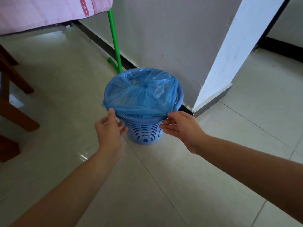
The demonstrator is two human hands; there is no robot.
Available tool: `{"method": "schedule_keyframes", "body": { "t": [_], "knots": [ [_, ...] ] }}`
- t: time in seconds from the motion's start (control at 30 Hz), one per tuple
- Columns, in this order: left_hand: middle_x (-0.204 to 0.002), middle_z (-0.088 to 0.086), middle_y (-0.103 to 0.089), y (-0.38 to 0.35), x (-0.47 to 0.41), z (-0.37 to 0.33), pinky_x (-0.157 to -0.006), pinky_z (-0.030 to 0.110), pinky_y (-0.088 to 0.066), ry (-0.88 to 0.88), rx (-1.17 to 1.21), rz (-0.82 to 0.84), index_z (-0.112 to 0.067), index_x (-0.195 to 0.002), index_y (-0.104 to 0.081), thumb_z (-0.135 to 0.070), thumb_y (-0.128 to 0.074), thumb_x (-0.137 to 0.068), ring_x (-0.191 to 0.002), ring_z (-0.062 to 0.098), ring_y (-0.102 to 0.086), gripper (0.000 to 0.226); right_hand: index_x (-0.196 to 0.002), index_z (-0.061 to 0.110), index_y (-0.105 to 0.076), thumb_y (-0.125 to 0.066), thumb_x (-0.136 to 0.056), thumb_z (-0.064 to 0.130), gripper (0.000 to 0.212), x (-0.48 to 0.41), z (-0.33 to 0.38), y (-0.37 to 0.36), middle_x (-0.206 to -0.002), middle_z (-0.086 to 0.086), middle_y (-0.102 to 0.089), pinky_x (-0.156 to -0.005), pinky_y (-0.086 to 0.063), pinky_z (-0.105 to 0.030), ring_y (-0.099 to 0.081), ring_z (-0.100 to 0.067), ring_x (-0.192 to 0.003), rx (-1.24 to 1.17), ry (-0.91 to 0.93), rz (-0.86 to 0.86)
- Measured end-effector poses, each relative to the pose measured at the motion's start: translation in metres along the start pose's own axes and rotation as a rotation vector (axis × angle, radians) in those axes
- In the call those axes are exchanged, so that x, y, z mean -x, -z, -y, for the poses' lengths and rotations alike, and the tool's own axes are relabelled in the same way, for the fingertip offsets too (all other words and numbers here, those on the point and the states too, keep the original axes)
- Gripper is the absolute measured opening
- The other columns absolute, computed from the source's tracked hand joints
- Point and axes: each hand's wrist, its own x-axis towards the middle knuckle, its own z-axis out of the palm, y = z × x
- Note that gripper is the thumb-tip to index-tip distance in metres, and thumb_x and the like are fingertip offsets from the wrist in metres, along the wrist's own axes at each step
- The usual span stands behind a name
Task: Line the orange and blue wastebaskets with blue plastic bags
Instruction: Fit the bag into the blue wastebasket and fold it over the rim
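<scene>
A blue slatted wastebasket [144, 133] stands on the tiled floor by the wall corner. A thin blue plastic bag [142, 94] sits in its mouth, folded over the far and left rim, while its near edge stretches as a band just above the near rim. My left hand [109, 126] pinches that band at the left side of the basket. My right hand [180, 126] pinches it at the right side. No orange wastebasket is in view.
A grey wall [164, 38] and a white door frame [229, 51] rise right behind the basket. A green pole [114, 40] leans on the wall. Brown wooden chair legs [11, 89] stand at the left, under a pink cloth [45, 10].
</scene>
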Motion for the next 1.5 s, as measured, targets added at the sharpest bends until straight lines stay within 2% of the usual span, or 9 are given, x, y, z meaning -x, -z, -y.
{"method": "schedule_keyframes", "body": {
  "t": [0.1, 0.27, 0.43, 0.67, 0.93, 1.1, 1.23, 1.37, 1.5],
  "knots": [
    [-0.072, 0.001, -0.052, -0.003, 0.034, 0.015, -0.052, 0.029, -0.046, 0.088, -0.021, -0.007, -0.010, -0.099, -0.051, -0.051, -0.060, -0.089, -0.064, 0.013, -0.054, 0.043, -0.097, 0.009, -0.064, -0.059, -0.098, 0.024, 0.017, 0.004, -0.009, -0.008, -0.082, -0.009, -0.071, -0.077, -0.061, -0.035, -0.075, -0.026, -0.084, 0.083, 0.083, -0.005],
    [-0.061, -0.005, -0.058, -0.009, 0.036, 0.006, -0.047, 0.028, -0.045, 0.098, -0.088, 0.059, -0.014, -0.079, -0.057, -0.062, -0.071, -0.075, -0.058, 0.013, -0.058, 0.050, -0.091, 0.014, -0.065, -0.060, -0.097, 0.026, 0.015, 0.007, -0.018, -0.015, -0.080, -0.006, -0.071, -0.074, -0.062, -0.033, -0.075, -0.022, -0.080, 0.192, 0.186, -0.012],
    [-0.051, -0.004, -0.050, -0.011, 0.024, -0.010, -0.039, 0.022, -0.037, 0.058, -0.160, 0.015, -0.014, -0.070, -0.052, -0.050, -0.077, -0.076, -0.041, 0.009, -0.046, 0.044, -0.093, 0.015, -0.066, -0.060, -0.097, 0.028, 0.015, 0.010, -0.013, -0.016, -0.078, -0.006, -0.071, -0.064, -0.059, -0.025, -0.073, -0.019, -0.074, 0.343, 0.272, -0.001],
    [-0.054, 0.001, -0.052, -0.005, 0.022, -0.023, -0.035, 0.019, -0.032, 0.032, -0.166, 0.034, -0.014, -0.083, -0.072, -0.042, -0.067, -0.088, -0.041, 0.008, -0.042, 0.030, -0.084, 0.016, -0.064, -0.064, -0.095, 0.020, 0.011, 0.010, 0.012, -0.021, -0.062, -0.003, -0.063, -0.055, -0.053, -0.027, -0.065, -0.019, -0.060, 0.036, 0.119, 0.163],
    [-0.058, -0.005, -0.049, -0.013, 0.016, -0.034, -0.035, 0.019, -0.024, 0.204, 0.000, 0.132, -0.018, -0.078, -0.056, -0.018, -0.066, -0.088, -0.040, 0.004, -0.036, 0.013, -0.082, 0.013, -0.064, -0.061, -0.093, 0.016, 0.012, 0.009, 0.012, -0.025, -0.064, -0.005, -0.063, -0.054, -0.054, -0.027, -0.066, -0.019, -0.061, 0.034, 0.025, 0.184],
    [-0.057, -0.004, -0.048, -0.005, 0.031, -0.012, -0.042, 0.021, -0.039, 0.184, 0.081, 0.060, -0.013, -0.077, -0.052, -0.012, -0.053, -0.089, -0.049, 0.007, -0.047, 0.013, -0.091, 0.005, -0.065, -0.059, -0.090, 0.015, 0.012, 0.011, -0.008, -0.028, -0.079, -0.010, -0.068, -0.066, -0.060, -0.032, -0.073, -0.025, -0.078, 0.012, -0.014, 0.078],
    [-0.079, 0.007, -0.059, -0.005, 0.030, 0.001, -0.055, 0.021, -0.054, 0.198, 0.229, 0.087, -0.002, -0.094, -0.059, -0.005, -0.050, -0.095, -0.068, 0.012, -0.060, 0.009, -0.092, 0.004, -0.065, -0.058, -0.092, 0.012, 0.011, 0.010, -0.012, -0.034, -0.081, -0.011, -0.069, -0.078, -0.061, -0.036, -0.074, -0.029, -0.089, -0.053, 0.018, 0.031],
    [-0.098, 0.016, -0.065, -0.008, 0.027, 0.016, -0.062, 0.023, -0.058, 0.247, 0.221, 0.151, 0.010, -0.118, -0.054, 0.000, -0.047, -0.097, -0.076, 0.015, -0.069, 0.024, -0.091, 0.004, -0.063, -0.053, -0.093, 0.009, 0.010, 0.009, -0.013, -0.036, -0.085, -0.015, -0.068, -0.083, -0.061, -0.037, -0.073, -0.032, -0.093, -0.138, 0.029, 0.005],
    [-0.094, 0.012, -0.067, -0.013, 0.022, 0.023, -0.060, 0.024, -0.059, 0.267, 0.195, 0.165, 0.006, -0.116, -0.055, -0.003, -0.045, -0.099, -0.074, 0.014, -0.069, 0.022, -0.101, 0.007, -0.061, -0.052, -0.095, 0.011, 0.012, 0.008, -0.029, -0.034, -0.091, -0.015, -0.067, -0.082, -0.061, -0.038, -0.073, -0.030, -0.093, -0.164, -0.019, -0.074]
  ]
}}
